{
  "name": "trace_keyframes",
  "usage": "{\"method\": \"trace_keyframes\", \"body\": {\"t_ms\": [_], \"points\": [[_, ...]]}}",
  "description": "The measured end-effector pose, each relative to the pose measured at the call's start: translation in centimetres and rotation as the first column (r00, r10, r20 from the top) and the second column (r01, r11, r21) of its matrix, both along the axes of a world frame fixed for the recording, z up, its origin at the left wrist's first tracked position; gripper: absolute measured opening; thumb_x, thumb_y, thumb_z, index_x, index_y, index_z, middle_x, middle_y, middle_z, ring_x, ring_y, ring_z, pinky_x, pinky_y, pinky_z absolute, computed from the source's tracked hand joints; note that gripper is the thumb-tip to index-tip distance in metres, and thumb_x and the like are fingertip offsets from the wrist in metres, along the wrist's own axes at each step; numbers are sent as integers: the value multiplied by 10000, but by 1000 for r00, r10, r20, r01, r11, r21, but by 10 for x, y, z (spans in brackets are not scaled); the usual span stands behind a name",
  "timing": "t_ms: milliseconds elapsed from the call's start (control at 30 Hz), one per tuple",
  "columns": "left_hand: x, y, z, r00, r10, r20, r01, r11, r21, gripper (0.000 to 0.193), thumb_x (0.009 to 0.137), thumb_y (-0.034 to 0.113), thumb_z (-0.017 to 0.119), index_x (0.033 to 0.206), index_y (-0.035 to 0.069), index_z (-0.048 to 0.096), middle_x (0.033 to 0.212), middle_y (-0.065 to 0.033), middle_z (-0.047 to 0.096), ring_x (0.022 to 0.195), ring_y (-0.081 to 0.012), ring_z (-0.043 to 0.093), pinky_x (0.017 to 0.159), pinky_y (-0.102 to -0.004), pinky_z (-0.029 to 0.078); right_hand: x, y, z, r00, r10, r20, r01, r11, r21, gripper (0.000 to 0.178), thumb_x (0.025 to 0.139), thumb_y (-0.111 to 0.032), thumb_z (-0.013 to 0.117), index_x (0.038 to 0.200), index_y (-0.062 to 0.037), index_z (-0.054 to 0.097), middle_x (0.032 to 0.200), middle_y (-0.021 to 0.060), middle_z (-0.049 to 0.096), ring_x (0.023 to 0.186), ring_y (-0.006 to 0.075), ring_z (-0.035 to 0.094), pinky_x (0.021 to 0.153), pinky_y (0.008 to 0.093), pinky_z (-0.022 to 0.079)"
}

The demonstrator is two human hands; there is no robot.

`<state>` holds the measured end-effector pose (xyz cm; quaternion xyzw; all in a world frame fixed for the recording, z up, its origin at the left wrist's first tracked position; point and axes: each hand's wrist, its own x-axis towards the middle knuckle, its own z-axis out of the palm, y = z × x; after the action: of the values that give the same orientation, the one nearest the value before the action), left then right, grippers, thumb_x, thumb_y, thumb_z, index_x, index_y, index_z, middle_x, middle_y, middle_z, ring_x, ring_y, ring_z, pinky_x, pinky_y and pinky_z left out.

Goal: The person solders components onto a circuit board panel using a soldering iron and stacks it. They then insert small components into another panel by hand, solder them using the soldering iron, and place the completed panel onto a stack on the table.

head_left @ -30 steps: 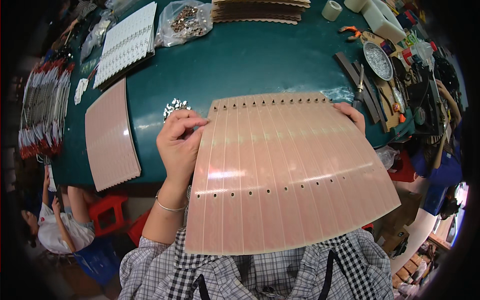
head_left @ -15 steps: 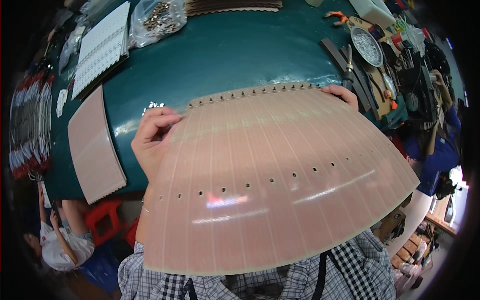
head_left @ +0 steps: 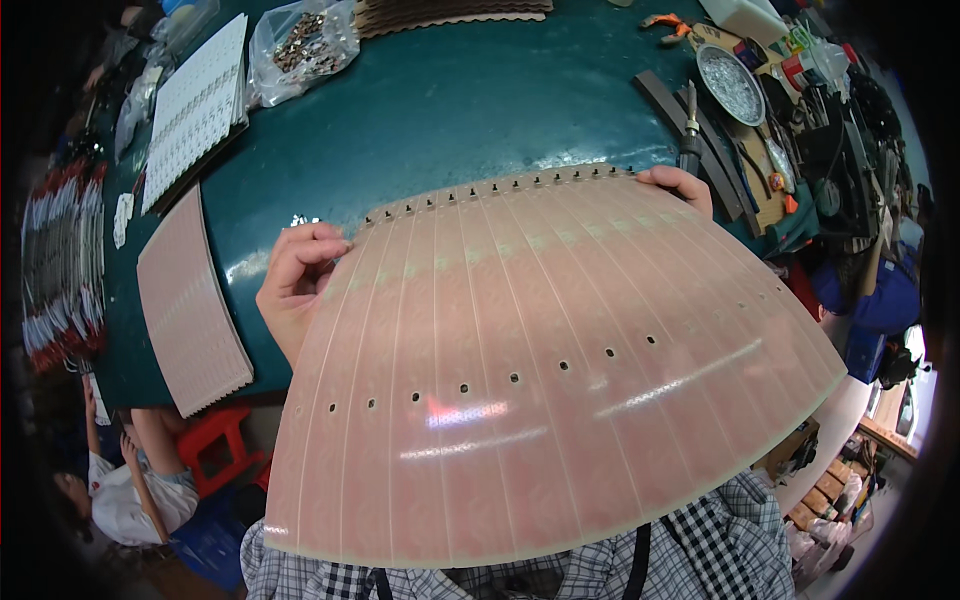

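Observation:
A wide, pinkish, glossy sheet (head_left: 480,320) is held up over the table's near side and my lap. It bows, and pale lines divide it into long strips. A row of small dark-rimmed holes crosses its middle, and a row of small dark marks or parts runs along the far edge. My left hand (head_left: 300,275) pinches the sheet's far left corner between curled fingers. At the far right corner, my right hand (head_left: 680,187) grips the edge; most of that hand is hidden behind the sheet.
On the green table (head_left: 480,90) lie a pink stack of sheets (head_left: 190,310), white sheets (head_left: 200,120) and a bag of small metal parts (head_left: 305,50). At right are a soldering iron (head_left: 691,130), dark bars (head_left: 665,105) and a round dish (head_left: 730,85). A person (head_left: 135,490) sits at left.
The sheet has come slightly closer to me, its near edge lower and its left side farther left. Both hands keep their hold, and the view has shifted a little.

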<state>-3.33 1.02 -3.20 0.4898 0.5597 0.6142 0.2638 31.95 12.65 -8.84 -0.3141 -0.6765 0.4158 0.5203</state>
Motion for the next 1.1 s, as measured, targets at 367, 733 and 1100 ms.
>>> {"method": "trace_keyframes", "body": {"t_ms": [367, 733, 1100], "points": [[9, 37, 14, 792, -125, -598, 144, 989, -16, 296, 727, 131, 706, 1019, 84, 723, 1201, -105, 642, 903, -244, 490, 791, -308, 445, -13, -15, 17, 989, -148, 26, 150, 985, -83, 249, 913, -47, 647, 1145, -15, 560, 1073, 95, 611, 950, 141, 601, 856, 269, 475], [9, 63, 52, 440, -750, -494, 758, 605, -242, 631, 736, 427, 697, 1253, 76, 616, 1351, -153, 562, 1018, -323, 490, 919, -401, 369, -7, -1, 9, 976, -115, -183, 89, 985, -145, 268, 878, -40, 662, 1122, -17, 553, 1034, 97, 639, 918, 143, 614, 834, 264, 486], [2, 84, 41, 197, -965, -174, 922, 243, -300, 1030, 575, 538, 848, 1394, 33, 481, 1467, -196, 448, 1226, -284, 453, 987, -395, 312, -6, 3, 7, 981, -119, -152, 107, 991, -82, 301, 851, -47, 679, 1112, -3, 537, 1014, 116, 644, 903, 170, 622, 810, 286, 505]]}}
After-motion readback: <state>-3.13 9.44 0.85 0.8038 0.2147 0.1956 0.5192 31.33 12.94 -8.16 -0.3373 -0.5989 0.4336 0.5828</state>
